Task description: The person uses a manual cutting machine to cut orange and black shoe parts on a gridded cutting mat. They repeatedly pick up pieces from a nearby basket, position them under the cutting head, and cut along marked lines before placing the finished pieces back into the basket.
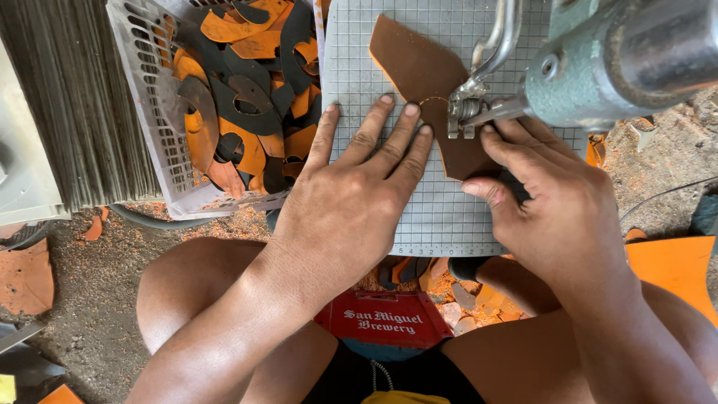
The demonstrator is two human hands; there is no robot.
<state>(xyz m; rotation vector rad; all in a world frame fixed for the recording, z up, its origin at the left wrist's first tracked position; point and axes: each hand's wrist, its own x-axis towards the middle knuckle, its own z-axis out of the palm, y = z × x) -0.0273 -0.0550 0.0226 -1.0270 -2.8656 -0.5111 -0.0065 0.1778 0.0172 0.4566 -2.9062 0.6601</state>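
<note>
A flat brown leather-like piece (419, 67) with pointed lobes lies on a grey gridded mat (441, 209). My left hand (359, 187) lies flat, fingers spread, fingertips pressing the piece's left edge. My right hand (546, 202) presses the piece's lower right part, fingers beside the metal foot (464, 112) of a grey-green machine head (621, 60). The foot rests on the piece, where a thin curved line shows.
A white perforated plastic basket (149, 97) at left holds several orange and dark cut-out pieces (247, 82). A stack of thin grey sheets (67, 97) stands further left. Orange scraps (673, 269) and sawdust lie on the ground. A red crate (389, 318) sits between my knees.
</note>
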